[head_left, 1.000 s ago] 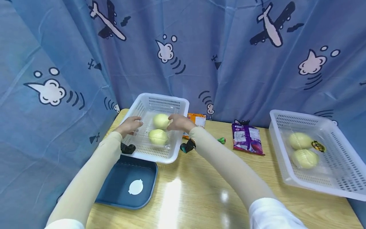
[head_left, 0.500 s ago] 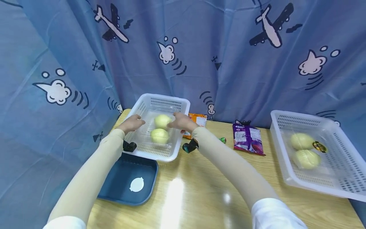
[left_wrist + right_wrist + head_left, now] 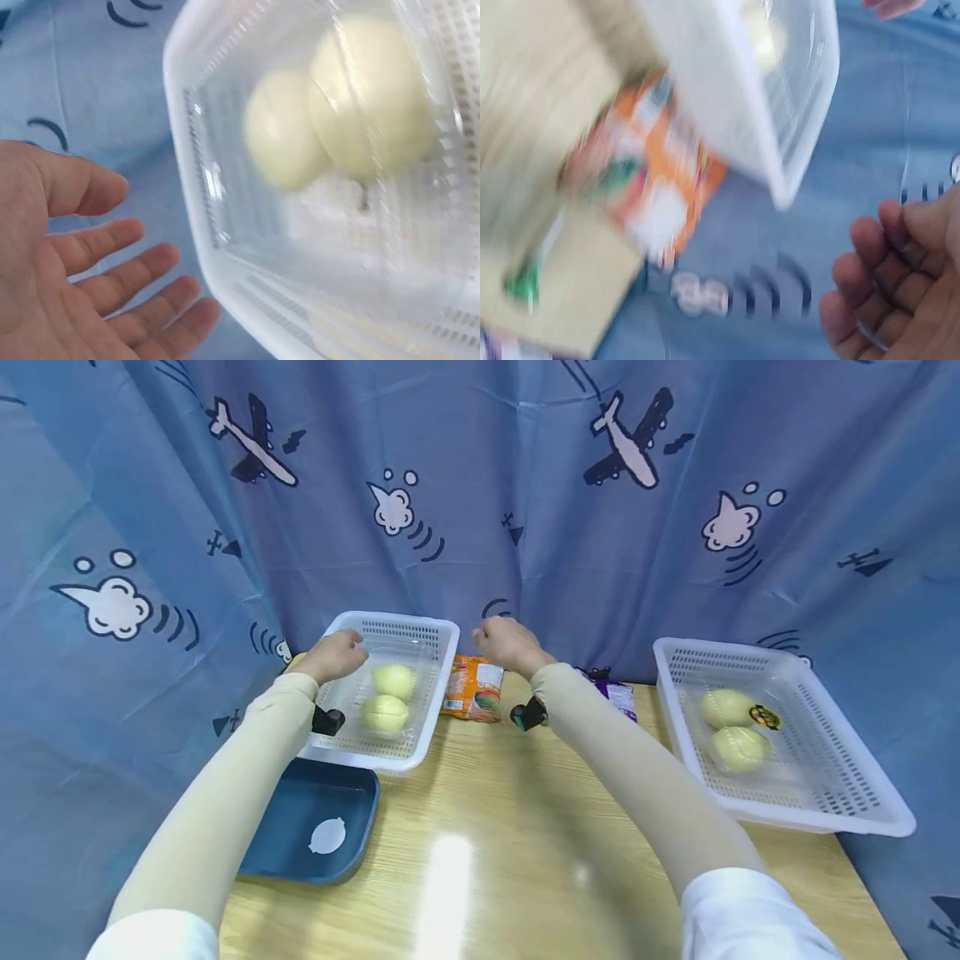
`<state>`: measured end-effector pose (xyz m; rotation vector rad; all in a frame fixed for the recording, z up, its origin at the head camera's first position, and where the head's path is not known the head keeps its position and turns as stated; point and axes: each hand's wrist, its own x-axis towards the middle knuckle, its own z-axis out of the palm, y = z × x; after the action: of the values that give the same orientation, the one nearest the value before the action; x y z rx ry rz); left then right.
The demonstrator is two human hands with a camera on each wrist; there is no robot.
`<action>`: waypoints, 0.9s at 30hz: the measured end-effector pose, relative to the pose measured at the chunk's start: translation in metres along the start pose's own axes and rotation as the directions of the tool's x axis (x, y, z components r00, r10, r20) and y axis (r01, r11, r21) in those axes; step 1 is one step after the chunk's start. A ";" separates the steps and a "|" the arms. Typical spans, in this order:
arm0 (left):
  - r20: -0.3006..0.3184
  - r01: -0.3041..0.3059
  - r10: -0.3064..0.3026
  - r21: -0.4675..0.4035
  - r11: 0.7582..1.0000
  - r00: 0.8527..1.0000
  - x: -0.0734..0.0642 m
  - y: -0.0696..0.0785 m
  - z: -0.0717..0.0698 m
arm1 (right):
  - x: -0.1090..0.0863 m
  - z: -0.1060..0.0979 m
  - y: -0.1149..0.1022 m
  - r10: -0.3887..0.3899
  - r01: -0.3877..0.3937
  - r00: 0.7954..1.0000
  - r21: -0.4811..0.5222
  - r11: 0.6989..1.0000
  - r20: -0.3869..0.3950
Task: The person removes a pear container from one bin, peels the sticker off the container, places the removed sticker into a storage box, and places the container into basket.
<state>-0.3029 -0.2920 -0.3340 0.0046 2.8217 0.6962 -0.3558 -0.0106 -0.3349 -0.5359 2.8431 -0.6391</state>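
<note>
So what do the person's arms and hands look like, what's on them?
The left hand and right hand wear no gloves. Long, plain cream sleeves cover the arms, with white cloth higher up. A small black gadget sits at each wrist.

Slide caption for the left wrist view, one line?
Open left hand beside a white basket holding two pale round fruits.
</note>
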 end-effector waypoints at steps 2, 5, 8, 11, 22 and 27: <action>-0.020 -0.030 0.030 0.003 1.000 0.999 0.002 0.012 0.000 | -0.007 -0.011 0.013 -0.007 0.005 1.000 -0.060 0.998 -0.024; -0.074 -0.060 0.059 -0.005 0.998 0.996 0.004 0.032 0.004 | -0.019 -0.023 0.036 0.001 -0.010 0.998 -0.132 0.991 -0.065; -0.190 -0.086 0.087 0.011 0.996 0.978 0.005 0.053 0.009 | -0.030 -0.031 0.060 -0.001 -0.026 0.991 -0.198 0.980 -0.135; -0.283 -0.098 0.108 0.050 0.994 0.953 0.006 0.073 0.015 | -0.041 -0.038 0.086 -0.008 -0.045 0.980 -0.260 0.965 -0.200; -0.380 -0.118 0.200 0.227 0.967 0.903 0.021 0.119 0.040 | -0.068 -0.053 0.154 -0.027 -0.130 0.923 -0.375 0.918 -0.384; -0.407 -0.134 0.231 0.252 0.958 0.884 0.026 0.131 0.059 | -0.079 -0.049 0.166 -0.023 -0.155 0.899 -0.367 0.917 -0.437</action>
<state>-0.3217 -0.1468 -0.3304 0.1801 3.3516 0.4632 -0.3459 0.1785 -0.3570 -0.3812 3.4286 -0.1754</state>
